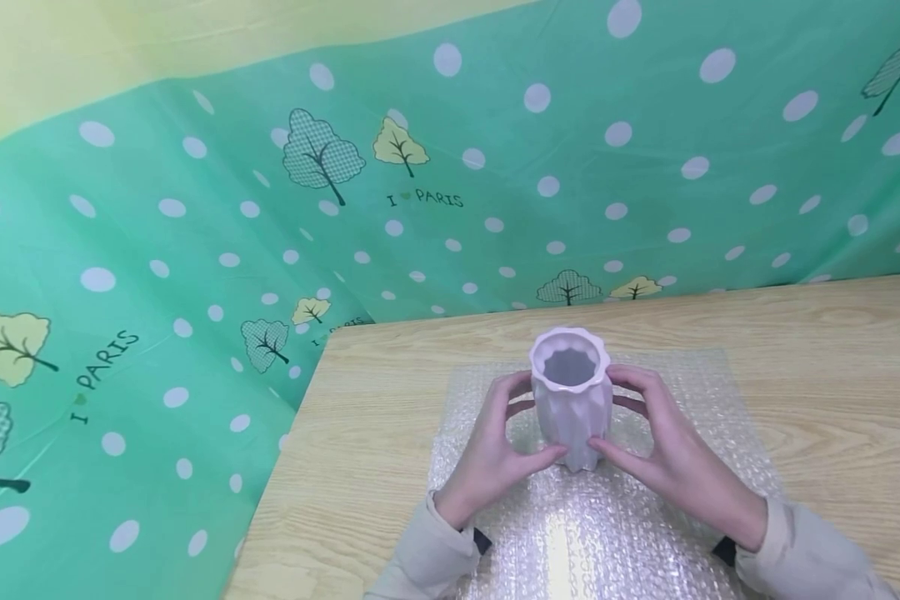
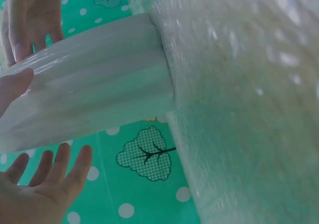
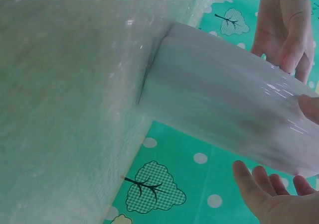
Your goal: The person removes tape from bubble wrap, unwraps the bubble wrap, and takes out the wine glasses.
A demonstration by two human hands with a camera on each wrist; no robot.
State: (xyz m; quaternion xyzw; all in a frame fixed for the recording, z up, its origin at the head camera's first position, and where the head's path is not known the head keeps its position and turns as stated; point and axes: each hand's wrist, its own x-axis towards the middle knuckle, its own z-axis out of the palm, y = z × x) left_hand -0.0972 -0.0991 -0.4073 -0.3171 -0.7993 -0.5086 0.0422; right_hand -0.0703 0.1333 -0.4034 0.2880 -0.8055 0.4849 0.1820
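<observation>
A white fluted vase (image 1: 573, 417) with a scalloped rim stands upright on a sheet of bubble wrap (image 1: 585, 517). My left hand (image 1: 495, 450) curves around its left side, the thumb at the lower front and the fingers along the side toward the back. Opposite it, my right hand (image 1: 667, 442) cups the right side in the same way. From the left wrist, the vase (image 2: 99, 79) shows its glossy ribbed wall, with fingertips (image 2: 64, 152) right at its edge. The right wrist view shows the vase base (image 3: 169, 64) against the bubble wrap.
Under the bubble wrap lies a light wood-grain table (image 1: 352, 417). A green dotted curtain (image 1: 495, 167) with printed trees hangs along the table's back and left edges.
</observation>
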